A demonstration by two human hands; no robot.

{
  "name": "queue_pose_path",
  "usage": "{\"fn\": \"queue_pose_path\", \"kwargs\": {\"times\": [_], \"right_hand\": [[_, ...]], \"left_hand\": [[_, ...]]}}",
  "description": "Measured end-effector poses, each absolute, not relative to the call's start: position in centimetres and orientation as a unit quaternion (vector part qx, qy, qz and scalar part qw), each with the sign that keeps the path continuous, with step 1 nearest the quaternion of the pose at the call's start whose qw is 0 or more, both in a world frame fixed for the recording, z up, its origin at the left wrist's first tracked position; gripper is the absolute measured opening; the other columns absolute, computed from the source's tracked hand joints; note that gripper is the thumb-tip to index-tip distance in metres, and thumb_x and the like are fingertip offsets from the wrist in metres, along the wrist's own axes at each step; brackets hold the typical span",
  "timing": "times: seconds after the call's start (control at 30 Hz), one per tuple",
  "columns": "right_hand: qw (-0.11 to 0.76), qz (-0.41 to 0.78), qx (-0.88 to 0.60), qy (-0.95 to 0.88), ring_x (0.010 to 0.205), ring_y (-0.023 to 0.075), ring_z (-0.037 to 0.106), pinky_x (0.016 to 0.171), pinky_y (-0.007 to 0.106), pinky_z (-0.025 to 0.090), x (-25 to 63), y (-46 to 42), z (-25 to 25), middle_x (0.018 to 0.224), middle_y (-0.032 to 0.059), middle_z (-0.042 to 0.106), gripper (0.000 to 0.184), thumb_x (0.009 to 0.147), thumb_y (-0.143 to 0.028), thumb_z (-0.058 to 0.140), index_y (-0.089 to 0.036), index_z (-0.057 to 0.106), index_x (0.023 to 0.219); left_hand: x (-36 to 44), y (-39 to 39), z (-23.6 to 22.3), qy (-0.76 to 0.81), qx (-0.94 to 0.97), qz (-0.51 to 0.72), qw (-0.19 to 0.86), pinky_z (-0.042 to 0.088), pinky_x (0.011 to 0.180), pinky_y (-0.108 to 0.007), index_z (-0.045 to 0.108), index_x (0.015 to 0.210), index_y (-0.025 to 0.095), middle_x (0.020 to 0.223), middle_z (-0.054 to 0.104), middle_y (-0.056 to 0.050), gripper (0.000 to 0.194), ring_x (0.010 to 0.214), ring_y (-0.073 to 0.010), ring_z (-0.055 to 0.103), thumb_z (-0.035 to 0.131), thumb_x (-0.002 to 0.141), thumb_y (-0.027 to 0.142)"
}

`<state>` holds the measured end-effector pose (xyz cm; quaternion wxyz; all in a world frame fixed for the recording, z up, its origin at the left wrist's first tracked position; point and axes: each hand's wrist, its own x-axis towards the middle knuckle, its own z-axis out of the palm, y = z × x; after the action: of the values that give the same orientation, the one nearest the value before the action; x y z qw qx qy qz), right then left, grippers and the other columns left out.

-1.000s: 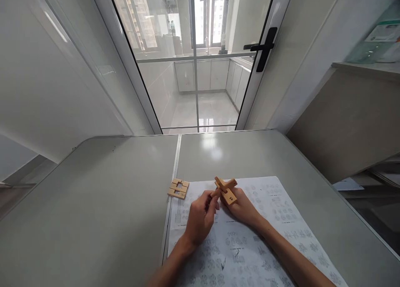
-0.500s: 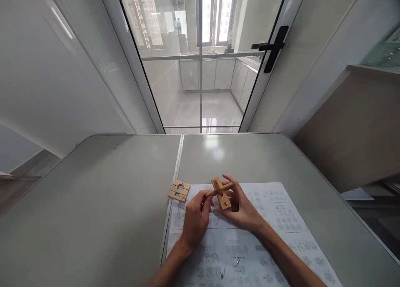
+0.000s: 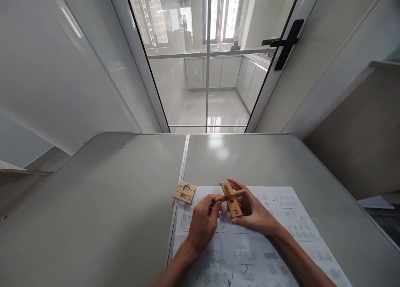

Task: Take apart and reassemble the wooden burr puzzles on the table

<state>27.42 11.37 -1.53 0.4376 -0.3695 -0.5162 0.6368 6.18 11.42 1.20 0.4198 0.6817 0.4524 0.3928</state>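
Observation:
My left hand [image 3: 204,220] pinches the left end of a thin wooden rod [image 3: 221,198]. The rod crosses a flat wooden puzzle piece [image 3: 235,208] marked "2", passing at its slot. Fingers of my right hand [image 3: 254,212] close around that marked piece, thumb at its lower end and fingertips behind its upper edge. Both pieces are held just above a printed sheet [image 3: 281,195]. To the left of my hands lies a group of flat notched wooden pieces [image 3: 185,192], set side by side with gaps between them, partly over the sheet's corner.
The grey table [image 3: 131,212] has a pale seam strip [image 3: 184,158] running along it. Small dark bits [image 3: 230,279] rest on the lower sheet. Beyond the far edge stands a glass door [image 3: 175,87] with a black handle [image 3: 287,43].
The view has shifted slightly, so everything sits a little further right. My right fingers have closed in somewhat around the marked piece; both hands keep their hold.

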Motion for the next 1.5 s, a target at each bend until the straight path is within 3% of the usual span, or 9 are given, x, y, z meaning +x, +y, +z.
{"fn": "queue_pose_path", "kwargs": {"times": [0.17, 0.27, 0.4, 0.8, 1.0, 1.27, 1.5], "right_hand": [[0.431, 0.647, -0.371, -0.509, 0.099, 0.0236, 0.069, 0.086, 0.039, 0.059, 27.3, 11.2, -1.1, 0.134, 0.0084, 0.064, 0.106, 0.072, -0.034, 0.099, -0.038, 0.042, 0.161], [0.436, 0.639, -0.381, -0.506, 0.096, 0.0234, 0.069, 0.084, 0.038, 0.059, 27.3, 11.2, -1.1, 0.124, 0.0068, 0.068, 0.105, 0.068, -0.034, 0.101, -0.037, 0.046, 0.158], [0.433, 0.641, -0.376, -0.51, 0.095, 0.023, 0.069, 0.082, 0.037, 0.058, 27.3, 11.3, -1.4, 0.125, 0.0063, 0.067, 0.104, 0.068, -0.035, 0.101, -0.038, 0.046, 0.156], [0.437, 0.647, -0.372, -0.501, 0.092, 0.0204, 0.066, 0.083, 0.036, 0.055, 27.3, 11.7, -1.8, 0.122, 0.0045, 0.066, 0.105, 0.072, -0.037, 0.1, -0.037, 0.04, 0.158], [0.436, 0.638, -0.383, -0.506, 0.089, 0.02, 0.066, 0.083, 0.036, 0.056, 27.1, 11.7, -1.4, 0.117, 0.0037, 0.067, 0.102, 0.072, -0.037, 0.099, -0.037, 0.042, 0.157], [0.431, 0.632, -0.384, -0.517, 0.098, 0.0262, 0.071, 0.088, 0.044, 0.059, 26.9, 11.7, -1.5, 0.129, 0.0097, 0.066, 0.108, 0.068, -0.044, 0.101, -0.034, 0.042, 0.159], [0.435, 0.63, -0.381, -0.518, 0.095, 0.0256, 0.071, 0.084, 0.042, 0.059, 26.7, 11.6, -1.5, 0.12, 0.0084, 0.069, 0.105, 0.07, -0.045, 0.099, -0.034, 0.043, 0.158]], "left_hand": [[6.1, 11.3, 1.1, 0.455, 0.69, 0.379, 0.418, 0.051, 0.066, -0.026, 0.068, 0.105, 0.02, 0.085, 0.069, -0.004, 0.03, 0.07, -0.0162, 0.064, 0.047, 0.109, 0.041], [6.1, 11.2, 1.0, 0.459, 0.689, 0.377, 0.416, 0.052, 0.067, -0.026, 0.068, 0.112, 0.02, 0.085, 0.068, -0.003, 0.029, 0.069, -0.0161, 0.063, 0.046, 0.11, 0.04], [6.2, 11.2, 0.8, 0.459, 0.69, 0.382, 0.41, 0.051, 0.068, -0.026, 0.067, 0.117, 0.021, 0.084, 0.067, -0.002, 0.027, 0.07, -0.016, 0.063, 0.046, 0.11, 0.036], [6.0, 11.8, 1.3, 0.433, 0.68, 0.388, 0.447, 0.05, 0.067, -0.025, 0.067, 0.101, 0.019, 0.078, 0.064, -0.001, 0.024, 0.067, -0.0147, 0.06, 0.051, 0.108, 0.036], [6.0, 11.8, 1.2, 0.442, 0.672, 0.392, 0.447, 0.05, 0.064, -0.024, 0.07, 0.107, 0.019, 0.079, 0.066, -0.002, 0.028, 0.066, -0.0145, 0.06, 0.052, 0.108, 0.04], [6.2, 11.7, 2.0, 0.468, 0.661, 0.391, 0.436, 0.048, 0.062, -0.024, 0.073, 0.112, 0.018, 0.082, 0.069, -0.003, 0.034, 0.064, -0.0139, 0.059, 0.05, 0.109, 0.042], [6.2, 11.7, 1.9, 0.476, 0.636, 0.399, 0.458, 0.047, 0.064, -0.025, 0.073, 0.109, 0.019, 0.082, 0.068, -0.002, 0.033, 0.065, -0.0142, 0.058, 0.053, 0.108, 0.045]]}}
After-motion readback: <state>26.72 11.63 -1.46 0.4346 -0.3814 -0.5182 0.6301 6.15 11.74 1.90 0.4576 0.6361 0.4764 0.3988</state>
